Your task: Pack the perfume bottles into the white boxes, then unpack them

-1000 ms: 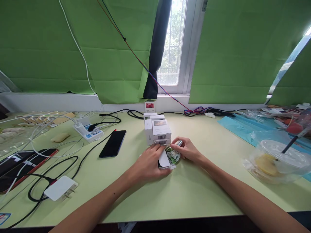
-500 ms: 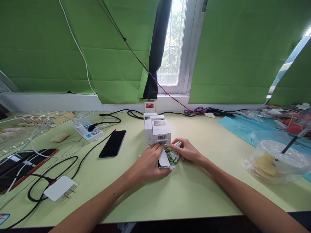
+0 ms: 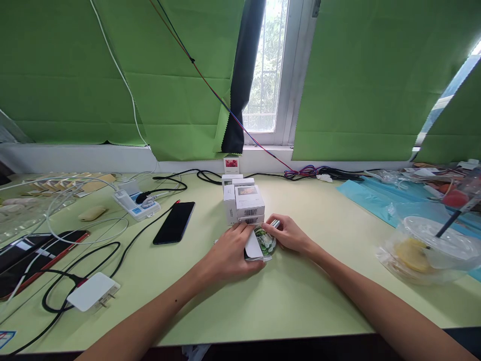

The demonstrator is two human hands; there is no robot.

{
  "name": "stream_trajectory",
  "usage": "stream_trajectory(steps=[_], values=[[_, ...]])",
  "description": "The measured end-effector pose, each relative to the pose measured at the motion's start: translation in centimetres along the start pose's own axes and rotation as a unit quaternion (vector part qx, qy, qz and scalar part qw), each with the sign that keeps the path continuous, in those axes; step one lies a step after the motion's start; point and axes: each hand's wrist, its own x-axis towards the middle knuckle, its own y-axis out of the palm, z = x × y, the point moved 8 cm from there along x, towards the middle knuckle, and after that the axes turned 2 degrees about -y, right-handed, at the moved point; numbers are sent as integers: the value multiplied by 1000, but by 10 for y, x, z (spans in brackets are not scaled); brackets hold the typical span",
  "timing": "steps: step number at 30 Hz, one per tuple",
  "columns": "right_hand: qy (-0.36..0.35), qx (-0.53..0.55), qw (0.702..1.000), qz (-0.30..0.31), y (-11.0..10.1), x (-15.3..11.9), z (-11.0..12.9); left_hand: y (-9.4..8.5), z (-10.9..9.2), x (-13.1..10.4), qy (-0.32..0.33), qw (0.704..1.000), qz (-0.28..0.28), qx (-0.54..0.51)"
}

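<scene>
My left hand (image 3: 231, 253) is closed around a small white carton (image 3: 254, 246) that lies on the table with its near end open and flaps out. At the carton's right side sits a round, glossy piece (image 3: 266, 240) with a green and white floral pattern, partly inside or behind the carton. My right hand (image 3: 287, 232) has its fingers pinched at this round piece, and a shiny silver part (image 3: 275, 223) shows between them; whether the two are joined I cannot tell. Just beyond both hands stand white boxes (image 3: 250, 200) with printed pictures and barcodes.
A black phone (image 3: 174, 223) lies left of the boxes. Farther left are a power strip (image 3: 137, 204), a white charger (image 3: 93, 292), tangled cables and a red-edged phone (image 3: 41, 260). To the right stands a lidded plastic cup (image 3: 424, 250) in a bag, near blue sheeting (image 3: 372, 200).
The round floral piece and my right fingers have shifted very slightly left, toward the carton. My left hand and the other boxes look the same.
</scene>
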Motion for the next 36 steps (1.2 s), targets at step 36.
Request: stream_trajectory(steps=[36], values=[[-18, -12, 1000, 22, 5, 0, -1, 0, 4, 0, -18, 1000, -15, -9]])
